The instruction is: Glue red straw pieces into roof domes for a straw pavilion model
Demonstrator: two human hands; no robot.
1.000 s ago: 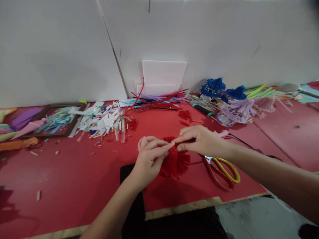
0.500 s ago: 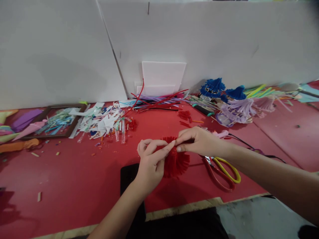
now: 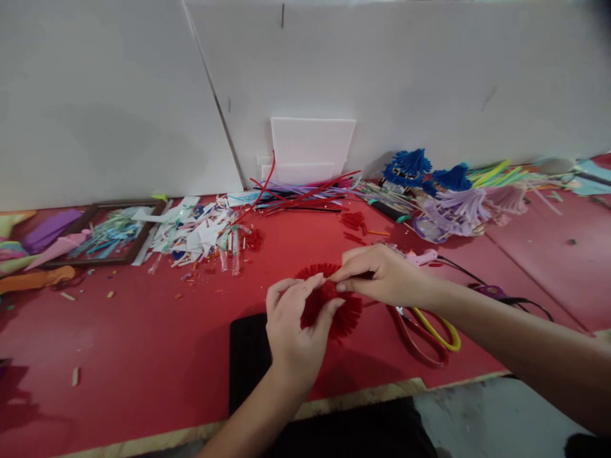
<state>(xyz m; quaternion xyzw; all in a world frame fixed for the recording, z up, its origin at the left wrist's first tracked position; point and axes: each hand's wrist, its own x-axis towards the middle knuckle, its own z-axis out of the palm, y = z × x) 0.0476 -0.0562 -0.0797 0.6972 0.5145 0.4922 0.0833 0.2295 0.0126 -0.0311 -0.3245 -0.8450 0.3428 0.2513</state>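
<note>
Between my hands is a round red fringed piece (image 3: 347, 317), apparently made of pipe cleaners, its bristly rim fanned out and a small raised middle at its centre. My left hand (image 3: 298, 324) curves around its left side, thumb and fingers bent toward the middle, closed on it. From the right, my right hand (image 3: 389, 277) pinches at the centre with thumb and forefinger. Fingers cover part of the piece. Pliers with one red and one yellow handle (image 3: 422, 337) lie just right of it. A black phone-like slab (image 3: 248, 356) sits under my left wrist.
Red and purple pipe cleaners (image 3: 305, 197) lie at the back near white boards (image 3: 312, 143). Blue fringed pieces (image 3: 408, 166) and lilac ones (image 3: 458, 213) stand back right. Paper scraps (image 3: 200, 232) and a brown frame (image 3: 133, 254) are left. A pink glue gun (image 3: 422, 257) lies right.
The red fringed piece has tipped so its round top faces me more. My left hand has turned, its thumb now showing at the piece's centre. The right hand keeps its pinch.
</note>
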